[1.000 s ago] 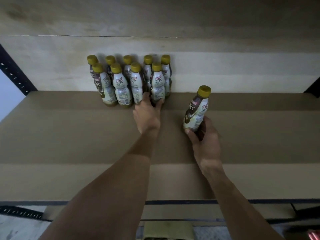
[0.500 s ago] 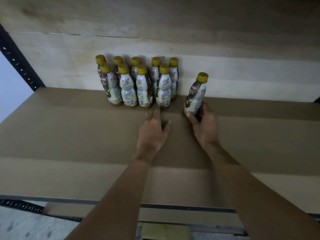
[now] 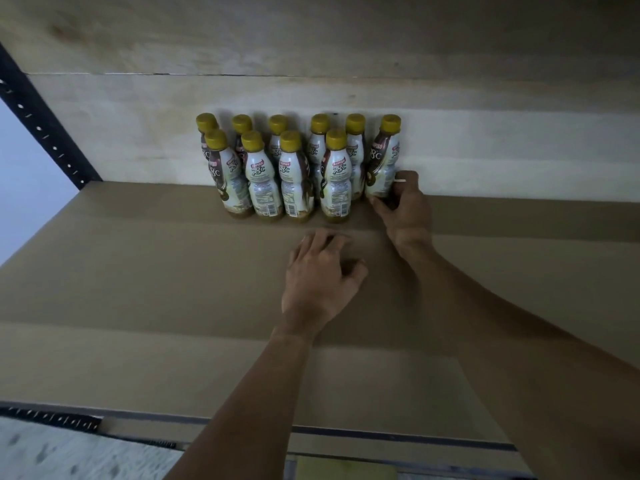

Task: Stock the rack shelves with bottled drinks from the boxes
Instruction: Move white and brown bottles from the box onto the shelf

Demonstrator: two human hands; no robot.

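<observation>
In the head view, the right hand is gripping a bottle low down, with its fingers curled around it, at the right end of the back row on the shelf. The left hand is hanging over the shelf with loosely bent fingers, holding nothing.

Yellow-capped front-row bottles: red tab reading "KOPIKO", with a large "78°C" beneath. Bottle at the right end: "KOPIKO" and "8C" partly readable. Small print below is illegible.
</observation>
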